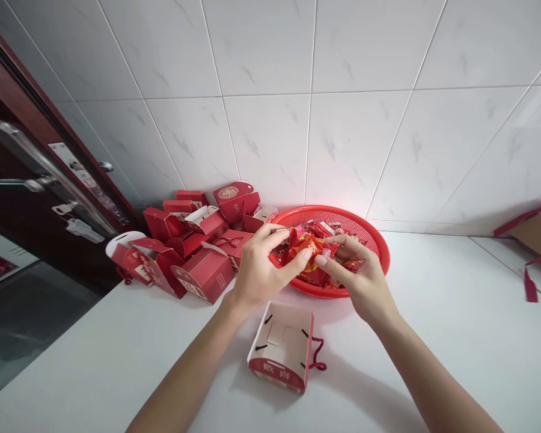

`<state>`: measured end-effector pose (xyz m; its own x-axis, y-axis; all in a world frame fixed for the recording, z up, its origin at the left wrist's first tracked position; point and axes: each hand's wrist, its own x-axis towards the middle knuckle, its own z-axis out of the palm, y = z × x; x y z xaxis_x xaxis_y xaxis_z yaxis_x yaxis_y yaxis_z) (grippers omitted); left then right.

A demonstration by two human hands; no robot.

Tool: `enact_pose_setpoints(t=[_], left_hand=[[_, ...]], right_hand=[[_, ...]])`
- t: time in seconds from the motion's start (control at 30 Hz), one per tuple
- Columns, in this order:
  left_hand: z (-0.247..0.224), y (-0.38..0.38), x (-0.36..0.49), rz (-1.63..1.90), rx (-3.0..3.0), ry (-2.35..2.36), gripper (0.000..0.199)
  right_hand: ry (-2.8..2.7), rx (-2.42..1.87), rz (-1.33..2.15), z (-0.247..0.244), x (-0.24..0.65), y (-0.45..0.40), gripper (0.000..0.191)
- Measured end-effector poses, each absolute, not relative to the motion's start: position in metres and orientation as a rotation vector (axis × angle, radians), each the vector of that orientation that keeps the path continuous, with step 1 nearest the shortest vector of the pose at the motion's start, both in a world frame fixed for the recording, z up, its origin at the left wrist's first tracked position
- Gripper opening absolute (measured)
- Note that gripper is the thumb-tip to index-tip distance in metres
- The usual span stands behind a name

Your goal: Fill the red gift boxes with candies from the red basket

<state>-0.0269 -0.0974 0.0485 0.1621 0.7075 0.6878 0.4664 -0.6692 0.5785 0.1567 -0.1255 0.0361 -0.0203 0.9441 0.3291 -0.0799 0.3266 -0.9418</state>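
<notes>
- The left hand [262,264] is closed on a red packet [307,245], its thumb pressed on the near face
- The right hand [363,279] grips the same packet from its 3 o'clock side, between thumb and bent fingers
- The packet shows over the basket [381,249], at about 12 to 1 o'clock from the open box [286,337]
- More red wrapped packets lie inside the basket, which stands near the wall [270,144]
- The open box sits on the counter [437,343] at 6 to 7 o'clock from the basket, its pale inside facing up, a red cord [318,356] at its 3 o'clock side
- A heap of red boxes [202,240] stands at 9 o'clock from the basket
- A door [22,222] with a metal handle [49,168] is farther out at 9 o'clock
</notes>
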Motion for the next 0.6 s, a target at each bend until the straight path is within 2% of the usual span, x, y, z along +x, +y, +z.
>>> enact_pose_setpoints(t=[0.13,0.2,0.6], left_hand=[[0.045,-0.104,-0.029,1.743,2.36,1.183,0.031],[0.043,-0.105,-0.032,1.789,2.435,1.187,0.029],[0.037,-0.122,-0.036,1.597,2.631,1.192,0.016]], right_hand=[[-1.328,-0.957,0.972,0.041,0.156,-0.132,0.031],[-1.344,-0.993,0.952,0.042,0.155,-0.134,0.033],[-1.418,-0.978,0.927,0.041,0.144,-0.139,0.032]])
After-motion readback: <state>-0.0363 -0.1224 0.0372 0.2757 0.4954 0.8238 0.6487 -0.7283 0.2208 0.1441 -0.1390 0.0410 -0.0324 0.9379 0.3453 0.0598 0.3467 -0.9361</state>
